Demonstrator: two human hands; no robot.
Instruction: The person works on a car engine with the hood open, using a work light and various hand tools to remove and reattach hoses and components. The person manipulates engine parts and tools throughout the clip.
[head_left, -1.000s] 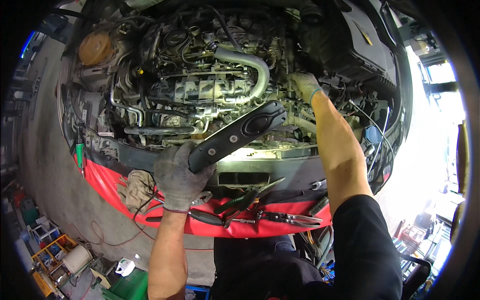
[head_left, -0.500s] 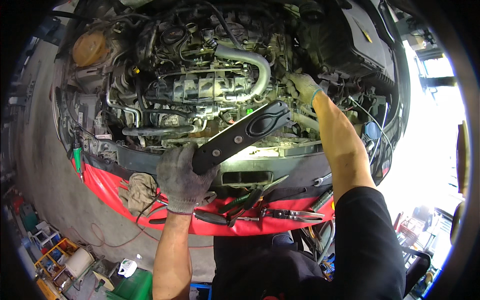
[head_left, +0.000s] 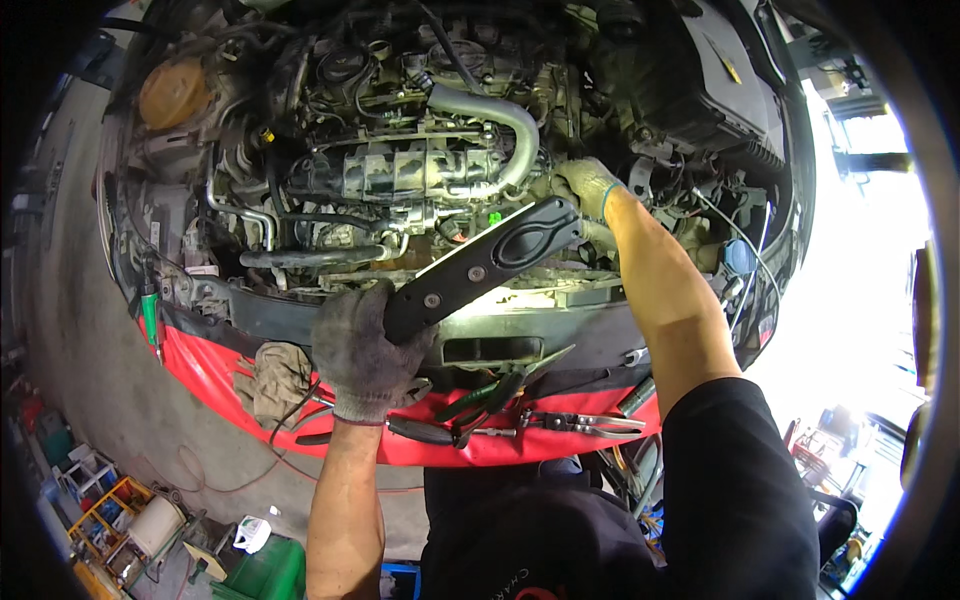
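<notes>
**A:** ok so what's the setup here? looks like an engine bay (head_left: 420, 150) shot from above w/ the hood up.

**B:** yep. left hand (head_left: 365, 350), in a dirty grey glove, is wrapped tight around the lower end of a long black plastic cover (head_left: 480, 268). The cover is tilted, running up and to the right across the front of the bay, above the front crossmember. Right hand (head_left: 590, 188), also gloved, is down in the engine just past the cover's upper end, beside the curved grey intake pipe (head_left: 500, 125). Can't tell if it's gripping anything, the fingers are tucked in behind stuff.

**A:** what's the work surface like?

**B:** no tabletop tbh, just a red fender cover (head_left: 210, 370) draped over the front edge of the car. Tools lying on it: green-handled pliers (head_left: 490, 395), long-nose pliers (head_left: 585, 425), plus a crumpled rag (head_left: 272, 378) just left of the left hand. Green screwdriver (head_left: 150, 315) stuck at the far left edge.

**A:** and the room?

**B:** workshop, grey concrete floor (head_left: 70, 250), pretty grimy. Yellow crate (head_left: 105, 510) and a green bin (head_left: 265, 572) bottom left. Right side is blown out w/ daylight. Orange coolant tank (head_left: 175, 92) top left of the bay.
</notes>
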